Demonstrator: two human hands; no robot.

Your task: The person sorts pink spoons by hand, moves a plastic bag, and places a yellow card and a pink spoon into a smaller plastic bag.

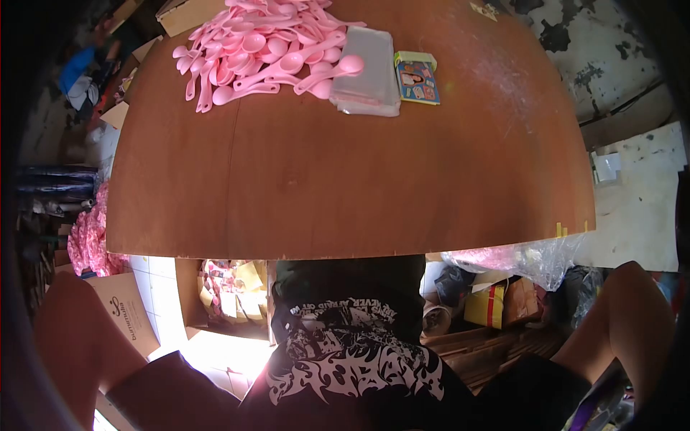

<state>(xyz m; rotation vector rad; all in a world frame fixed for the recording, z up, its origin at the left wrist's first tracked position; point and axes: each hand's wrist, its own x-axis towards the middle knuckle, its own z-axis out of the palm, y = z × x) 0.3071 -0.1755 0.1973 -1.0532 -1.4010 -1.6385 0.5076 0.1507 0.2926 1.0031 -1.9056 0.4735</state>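
Neither of my hands shows in the head view. A heap of pink plastic spoons (257,44) lies at the far side of a brown wooden table (345,179). Right of the heap, and touching it, sits a stack of clear plastic bags (368,70). A small colourful card box (417,77) lies just right of the bags. Below the table's near edge I see my black shirt with a white print (352,345) and my bare knees on either side, the left knee (68,323) and the right knee (632,309).
Under the table stands an open carton with packets (230,294). A clear bag with pink items (525,258) hangs at the right edge, above brown and yellow parcels (496,302). Pink bundles (86,237) and clutter crowd the left floor. A white board (640,194) lies at right.
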